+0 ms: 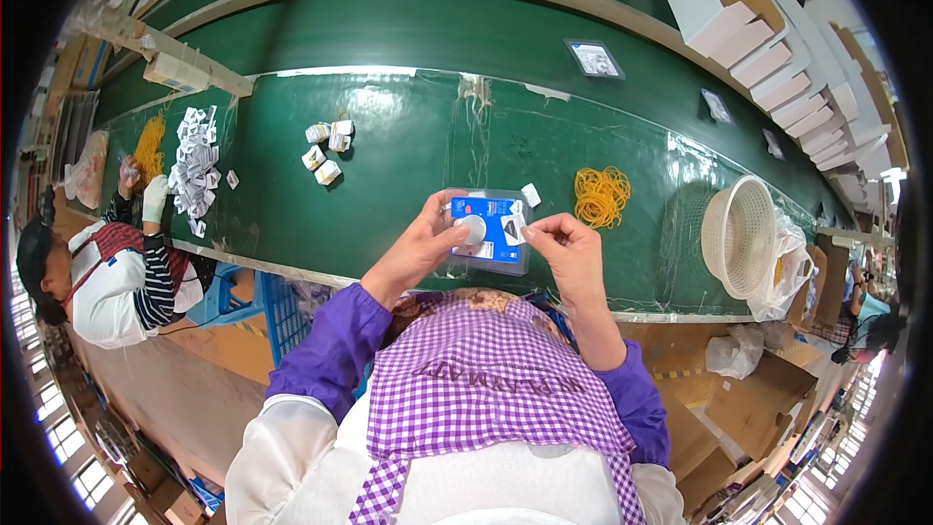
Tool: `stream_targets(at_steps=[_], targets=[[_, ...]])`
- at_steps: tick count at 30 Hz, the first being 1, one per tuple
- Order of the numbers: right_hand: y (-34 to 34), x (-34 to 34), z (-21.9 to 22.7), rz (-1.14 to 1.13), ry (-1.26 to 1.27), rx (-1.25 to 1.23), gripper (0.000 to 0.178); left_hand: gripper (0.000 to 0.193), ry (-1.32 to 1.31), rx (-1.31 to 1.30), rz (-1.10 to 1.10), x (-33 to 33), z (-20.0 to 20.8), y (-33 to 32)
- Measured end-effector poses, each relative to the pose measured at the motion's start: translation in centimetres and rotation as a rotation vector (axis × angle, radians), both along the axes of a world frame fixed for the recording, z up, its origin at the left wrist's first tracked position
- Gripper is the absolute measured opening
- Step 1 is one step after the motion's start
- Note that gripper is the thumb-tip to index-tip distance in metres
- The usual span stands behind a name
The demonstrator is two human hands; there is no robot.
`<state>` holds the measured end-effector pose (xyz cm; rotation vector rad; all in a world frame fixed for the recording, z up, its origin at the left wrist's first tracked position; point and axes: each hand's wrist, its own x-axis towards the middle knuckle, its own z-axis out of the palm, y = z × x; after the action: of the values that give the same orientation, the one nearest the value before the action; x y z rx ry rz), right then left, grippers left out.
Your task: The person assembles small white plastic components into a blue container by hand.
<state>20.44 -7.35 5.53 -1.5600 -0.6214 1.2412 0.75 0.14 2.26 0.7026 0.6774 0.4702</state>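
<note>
Close to the table's front edge, my left hand point(416, 251) grips a clear plastic blister pack point(501, 251) with a blue printed card and a round whitish disc inside. The thumb lies across its face and the fingers are mostly hidden behind it. At the pack's right side, my right hand point(571, 251) pinches a small white slip point(514, 227) with a dark mark between thumb and fingertips. The slip lies against the pack's front; I cannot tell if it is stuck there. Just beyond the pack, a small white piece point(531, 194) rests on the green table point(389, 204).
Yellow rubber bands point(602, 197) and a white basket point(741, 238) lie to the right. Banded white bundles point(328, 172) and a pile of white slips point(195, 170) are leftward, near a co-worker point(102, 282). Beyond, flat packs point(595, 59) lie on a green belt point(437, 29).
</note>
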Motion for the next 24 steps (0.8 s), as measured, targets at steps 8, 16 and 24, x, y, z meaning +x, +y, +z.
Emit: stream_targets(at_steps=[8,16,24], targets=[[-1.1,-0.4,-0.8,0.067,-0.311,0.053,0.022,0.060,-0.020,-0.068,-0.028,0.6,0.3,-0.4],[-0.9,2.0,0.8,0.452,-0.271,0.093,0.043,0.060,0.003,-0.109,-0.043,0.9,0.5,-0.2],[-1.3,0.8,-0.1,0.356,-0.572,0.264,0.048,0.058,0.004,-0.150,-0.049,1.2,0.0,-0.5]])
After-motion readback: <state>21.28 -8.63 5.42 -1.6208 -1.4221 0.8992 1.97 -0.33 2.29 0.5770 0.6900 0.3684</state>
